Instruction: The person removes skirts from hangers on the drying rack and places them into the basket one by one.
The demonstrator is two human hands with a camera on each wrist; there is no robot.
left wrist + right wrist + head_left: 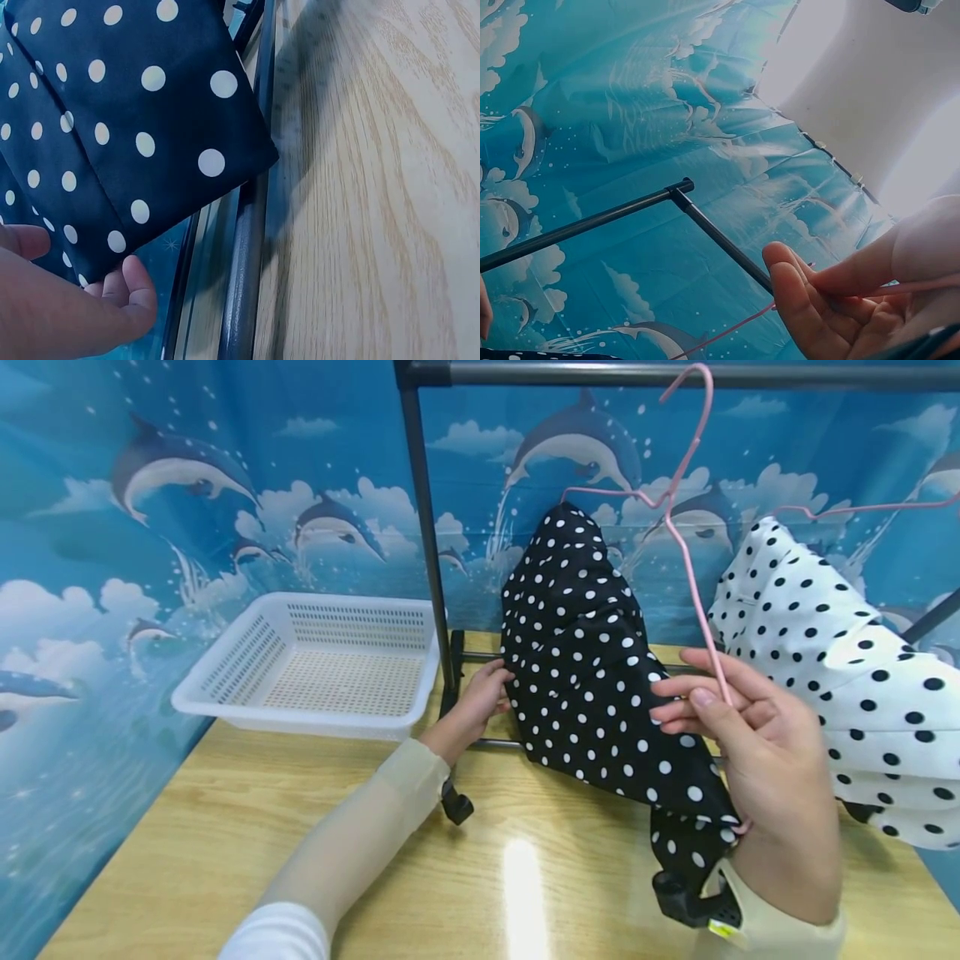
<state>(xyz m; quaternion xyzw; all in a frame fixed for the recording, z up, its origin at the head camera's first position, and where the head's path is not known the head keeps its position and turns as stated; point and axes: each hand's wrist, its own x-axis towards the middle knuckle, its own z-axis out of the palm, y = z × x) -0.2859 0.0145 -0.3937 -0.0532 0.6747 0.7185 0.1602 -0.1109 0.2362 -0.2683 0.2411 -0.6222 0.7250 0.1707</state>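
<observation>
My right hand [772, 752] holds a pink clothes hanger [688, 556] by its sloping side, the wire passing between thumb and fingers. In the right wrist view the pink wire runs across that hand's palm. A black garment with white dots [585, 668] hangs from the hanger, which is tilted, one end high at the left and the other low by my right wrist. My left hand [480, 697] grips the garment's left edge. In the left wrist view its thumb lies in front of the black cloth [112, 150] and its fingers curl behind the lower edge.
A clothes rack with a dark top bar [555, 374] stands on the wooden table [360, 793]. To the right, a white garment with black dots [862, 668] hangs on another pink hanger [862, 510]. A white perforated basket [300, 722] sits left of the rack, before a dolphin-print curtain [315, 460].
</observation>
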